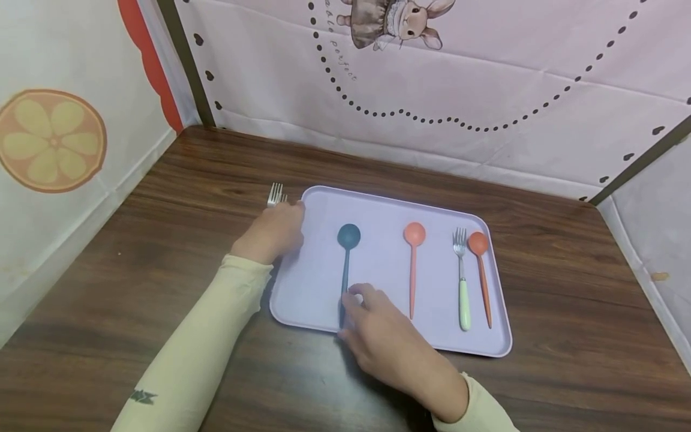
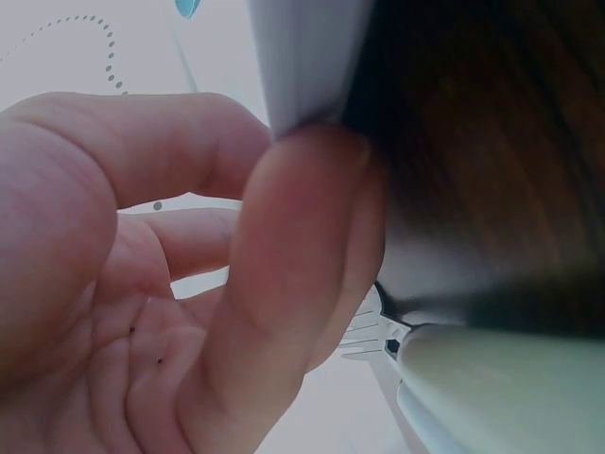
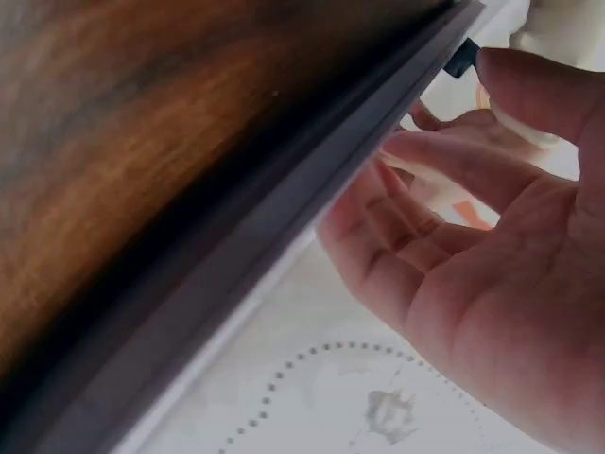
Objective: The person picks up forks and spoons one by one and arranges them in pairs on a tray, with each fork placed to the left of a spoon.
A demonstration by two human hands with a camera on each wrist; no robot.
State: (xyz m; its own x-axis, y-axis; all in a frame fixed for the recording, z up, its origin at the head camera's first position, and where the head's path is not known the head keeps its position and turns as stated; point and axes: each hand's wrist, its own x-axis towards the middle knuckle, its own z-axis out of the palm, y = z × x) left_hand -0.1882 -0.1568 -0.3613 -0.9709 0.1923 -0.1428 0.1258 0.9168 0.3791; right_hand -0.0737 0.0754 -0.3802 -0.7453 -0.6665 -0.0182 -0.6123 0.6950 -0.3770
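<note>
My left hand [image 1: 275,234] grips the left rim of a pale lilac tray [image 1: 378,210]; the left wrist view shows thumb and finger pinching the tray's edge. Fork tines [image 1: 276,193] show just beyond that hand, off the tray, their handles hidden by it in the head view. On the tray lies a dark blue spoon [image 1: 348,236], bowl away from me. My right hand [image 1: 383,339] is at its handle end, near the tray's front edge. Its fingers are loosely bent and apart, and the thumb is beside the handle tip [image 3: 462,59].
Right of the blue spoon on the tray lie a pink spoon [image 1: 414,234], a fork with a light green handle [image 1: 464,306] and an orange-red spoon [image 1: 478,243]. The tray rests on a dark wooden table [image 1: 556,288], with printed cloth [image 1: 486,84] hanging behind.
</note>
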